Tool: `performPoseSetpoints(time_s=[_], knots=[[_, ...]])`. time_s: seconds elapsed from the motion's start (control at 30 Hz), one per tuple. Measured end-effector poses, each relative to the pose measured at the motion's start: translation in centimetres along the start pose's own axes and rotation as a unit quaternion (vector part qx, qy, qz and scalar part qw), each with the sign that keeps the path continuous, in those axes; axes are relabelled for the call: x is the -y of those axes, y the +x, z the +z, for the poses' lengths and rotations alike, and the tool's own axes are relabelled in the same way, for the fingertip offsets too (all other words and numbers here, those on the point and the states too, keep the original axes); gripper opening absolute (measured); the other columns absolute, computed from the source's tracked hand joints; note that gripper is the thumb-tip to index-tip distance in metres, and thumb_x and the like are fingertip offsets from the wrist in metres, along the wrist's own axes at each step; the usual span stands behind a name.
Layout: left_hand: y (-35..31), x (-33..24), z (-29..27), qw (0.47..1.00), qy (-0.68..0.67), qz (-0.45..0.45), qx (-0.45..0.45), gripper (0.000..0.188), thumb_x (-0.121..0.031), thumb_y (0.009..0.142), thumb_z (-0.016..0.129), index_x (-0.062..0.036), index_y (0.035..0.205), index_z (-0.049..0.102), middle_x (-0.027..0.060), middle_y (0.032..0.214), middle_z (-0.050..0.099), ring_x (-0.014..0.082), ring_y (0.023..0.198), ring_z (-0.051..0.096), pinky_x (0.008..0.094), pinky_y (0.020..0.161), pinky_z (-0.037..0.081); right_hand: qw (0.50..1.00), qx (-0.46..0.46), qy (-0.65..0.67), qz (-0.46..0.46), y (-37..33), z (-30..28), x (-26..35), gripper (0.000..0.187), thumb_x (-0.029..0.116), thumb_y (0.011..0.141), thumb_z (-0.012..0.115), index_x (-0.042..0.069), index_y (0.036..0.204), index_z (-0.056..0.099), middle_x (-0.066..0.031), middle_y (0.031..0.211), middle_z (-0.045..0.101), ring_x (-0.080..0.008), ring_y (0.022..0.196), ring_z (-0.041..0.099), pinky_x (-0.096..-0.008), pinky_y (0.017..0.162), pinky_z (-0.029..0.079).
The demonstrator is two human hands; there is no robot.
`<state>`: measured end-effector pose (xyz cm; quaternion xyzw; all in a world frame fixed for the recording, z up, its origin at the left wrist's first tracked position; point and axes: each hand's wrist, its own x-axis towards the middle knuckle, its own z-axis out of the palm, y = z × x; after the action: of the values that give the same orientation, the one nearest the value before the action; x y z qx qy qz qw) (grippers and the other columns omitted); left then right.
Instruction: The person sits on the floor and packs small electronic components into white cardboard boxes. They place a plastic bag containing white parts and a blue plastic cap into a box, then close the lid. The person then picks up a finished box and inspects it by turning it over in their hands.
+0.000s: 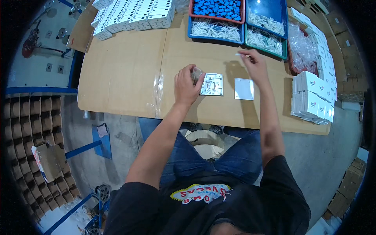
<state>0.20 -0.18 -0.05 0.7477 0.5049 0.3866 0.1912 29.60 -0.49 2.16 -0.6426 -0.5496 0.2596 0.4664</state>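
Note:
My left hand (187,87) is closed around a small translucent piece that looks like a crumpled plastic bag (197,73); the fingers partly cover it. Right beside that hand lies a square wall-plate unit (212,84), its inner metal and white parts facing up. A plain white square plate (244,89) rests flat a little to its right. Above this plate, my right hand (255,67) is raised, thumb and fingers pinched on a small white piece (237,54), too small to name exactly.
At the back stand a red tray of blue parts (217,9) and blue and green trays of white pieces (215,30). White boxes are stacked back left (133,17) and at right (313,98). A red bin holds clear bags (302,49). Cardboard (121,74) covers the table.

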Motion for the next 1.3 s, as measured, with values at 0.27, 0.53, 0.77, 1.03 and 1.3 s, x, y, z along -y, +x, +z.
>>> performPoseSetpoints(time_s=[0.27,0.53,0.77,1.03,1.3], knots=[[0.0,0.3,0.1,1.0,-0.005,0.022,0.004,0.046,-0.033,0.09,0.077,-0.0067,0.124,0.061,0.0123,0.111,0.068,0.0306,0.106,0.063,0.0441,0.094,0.045,0.992,0.111,0.05,0.016,-3.5,7.6,7.2,0.016,0.013,0.094,0.073,0.001,0.105,0.072,-0.0077,0.092,0.073,-0.0146,0.072,0.065,-0.0312,0.067,0.051],[-0.2,1.2,0.5,0.999,-0.002,0.031,0.013,0.047,-0.025,0.085,0.079,-0.0082,0.125,0.061,0.0093,0.119,0.067,0.0289,0.113,0.062,0.0438,0.095,0.044,0.981,0.156,-0.065,-0.099,-3.2,10.0,8.2,0.014,0.011,0.092,0.073,0.003,0.103,0.072,-0.0095,0.093,0.07,-0.0214,0.069,0.059,-0.0348,0.065,0.048],[-0.3,0.6,0.1,0.999,-0.021,0.032,-0.004,0.047,-0.019,0.083,0.08,-0.007,0.125,0.061,0.0124,0.115,0.068,0.0319,0.11,0.063,0.0448,0.094,0.045,0.982,0.148,-0.063,-0.094,-3.0,10.5,8.2,0.018,0.018,0.098,0.067,0.003,0.102,0.074,-0.0145,0.114,0.068,-0.0329,0.104,0.066,-0.041,0.088,0.053],[-0.5,1.6,0.6,1.0,-0.01,0.022,0.007,0.049,-0.025,0.085,0.08,-0.0083,0.126,0.06,0.0083,0.117,0.067,0.0281,0.113,0.061,0.0445,0.097,0.044,0.967,0.175,-0.101,-0.156,-2.8,11.1,7.3,0.039,0.032,0.107,0.054,0.0,0.107,0.076,-0.0185,0.132,0.065,-0.0379,0.122,0.059,-0.043,0.105,0.047],[-0.4,0.8,-0.1,0.999,-0.024,0.019,0.023,0.051,-0.011,0.082,0.078,-0.0077,0.129,0.058,0.013,0.12,0.067,0.0341,0.113,0.062,0.0468,0.096,0.046,0.97,0.24,0.011,-0.027,-3.1,11.3,8.0,0.035,0.03,0.103,0.06,0.0,0.112,0.076,-0.0189,0.133,0.065,-0.0358,0.125,0.06,-0.0417,0.107,0.048]])
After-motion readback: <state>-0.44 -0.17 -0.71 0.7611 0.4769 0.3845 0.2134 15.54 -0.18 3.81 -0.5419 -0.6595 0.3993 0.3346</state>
